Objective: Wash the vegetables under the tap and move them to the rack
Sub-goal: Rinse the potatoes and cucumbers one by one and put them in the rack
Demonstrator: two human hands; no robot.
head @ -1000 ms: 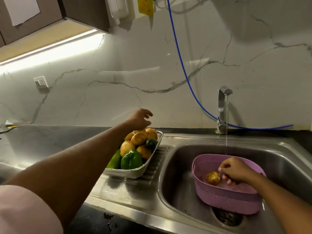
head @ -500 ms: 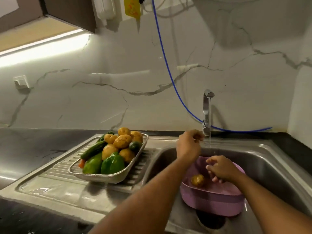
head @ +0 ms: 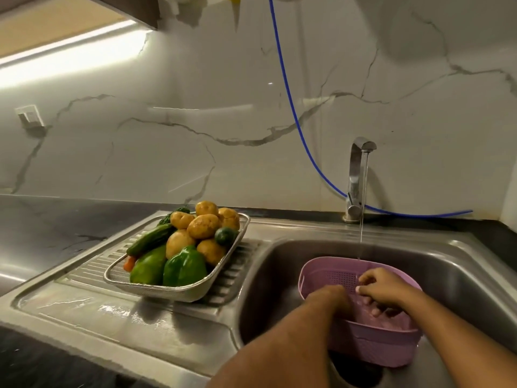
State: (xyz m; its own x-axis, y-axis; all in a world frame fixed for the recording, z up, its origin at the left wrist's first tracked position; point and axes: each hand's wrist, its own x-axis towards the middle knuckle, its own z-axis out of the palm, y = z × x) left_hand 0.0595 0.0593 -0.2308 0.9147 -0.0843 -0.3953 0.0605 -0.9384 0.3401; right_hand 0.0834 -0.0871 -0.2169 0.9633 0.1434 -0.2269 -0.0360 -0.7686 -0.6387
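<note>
Both hands work inside a lilac plastic colander [head: 363,340] standing in the steel sink [head: 279,275], as a thin stream of water [head: 362,208] falls from the chrome tap [head: 356,175] onto the colander's far rim. The left hand [head: 330,299] reaches in from the near-left wall, its fingers hidden over the edge, so whether it holds anything cannot be told. The right hand [head: 387,287] hovers over the middle with fingers [head: 366,278] curled downward; what lies beneath them is blurred and cannot be made out. No potato shows in the colander from this angle. The washed vegetables sit well apart to the left, heaped in a steel mesh rack [head: 179,289] on the ribbed draining board [head: 92,298]: potatoes [head: 202,226] piled at the back, two green bell peppers [head: 183,267] at the front, a cucumber [head: 151,238] along the left side and a carrot tip [head: 128,263] at the near-left corner. The wet board joins a dark surface [head: 42,219]. Behind runs a white, grey-veined marble backsplash [head: 140,152] with a blue hose [head: 291,107] trailing down past the tap, a wall switch [head: 29,116] at left and a lit strip under the cabinet [head: 70,51].
</note>
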